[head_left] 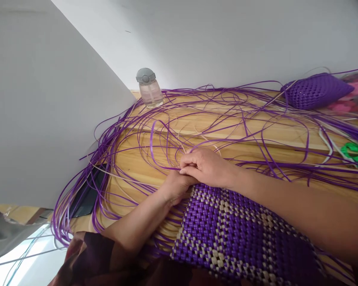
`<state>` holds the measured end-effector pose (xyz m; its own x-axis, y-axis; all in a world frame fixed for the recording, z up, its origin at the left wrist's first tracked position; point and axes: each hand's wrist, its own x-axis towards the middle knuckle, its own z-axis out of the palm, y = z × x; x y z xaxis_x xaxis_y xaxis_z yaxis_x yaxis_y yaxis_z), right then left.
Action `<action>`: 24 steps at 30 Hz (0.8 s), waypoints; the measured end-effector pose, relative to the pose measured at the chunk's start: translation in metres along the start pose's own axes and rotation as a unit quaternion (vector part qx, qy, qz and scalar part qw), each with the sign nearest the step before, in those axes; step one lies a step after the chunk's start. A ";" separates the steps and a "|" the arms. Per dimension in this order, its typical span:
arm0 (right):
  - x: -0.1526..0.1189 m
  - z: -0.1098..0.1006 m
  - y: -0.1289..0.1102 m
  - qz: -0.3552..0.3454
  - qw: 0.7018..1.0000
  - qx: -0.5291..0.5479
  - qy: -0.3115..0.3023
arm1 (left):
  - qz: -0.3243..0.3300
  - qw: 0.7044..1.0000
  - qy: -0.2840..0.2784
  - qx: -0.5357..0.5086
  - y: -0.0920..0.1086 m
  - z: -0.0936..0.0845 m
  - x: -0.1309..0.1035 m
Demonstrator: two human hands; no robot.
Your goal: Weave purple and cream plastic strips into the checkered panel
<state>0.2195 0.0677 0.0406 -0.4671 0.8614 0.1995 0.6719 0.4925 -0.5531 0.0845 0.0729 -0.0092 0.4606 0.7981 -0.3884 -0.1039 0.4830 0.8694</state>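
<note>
A woven piece [241, 234] of purple and cream strips, with a checked pattern, lies near the bottom centre, close to my body. At its upper left corner my two hands meet. My right hand [207, 167] has thumb and forefinger pinched together on a purple strip [152, 147] that loops up and to the left. Just below it my left hand [179, 184] is closed at the edge of the weave; what its fingers hold is hidden. Long loose purple and cream strips [131, 119] spread out from the piece over the wooden table [131, 159].
A clear bottle with a grey lid [149, 89] stands at the back by the wall. At the right are a purple woven item [316, 91], pink things in clear plastic [349, 95] and green strips [355, 155]. A dark flat object [88, 194] lies at left under strips.
</note>
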 end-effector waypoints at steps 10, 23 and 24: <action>-0.105 0.012 -0.023 0.124 0.981 -0.076 0.131 | -0.042 0.996 -0.079 -0.022 0.004 -0.009 0.003; -0.077 0.028 -0.017 0.164 0.960 -0.124 0.192 | -0.009 0.996 -0.085 -0.022 0.001 -0.011 0.007; -0.075 0.027 -0.018 0.179 0.959 -0.102 0.194 | -0.007 0.996 -0.083 -0.020 0.001 -0.011 0.007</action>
<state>0.2272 -0.0093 0.0130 0.0379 0.9419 0.3339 0.8663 0.1355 -0.4807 0.0775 0.0831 -0.0142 0.6017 0.7219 -0.3418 -0.1303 0.5109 0.8497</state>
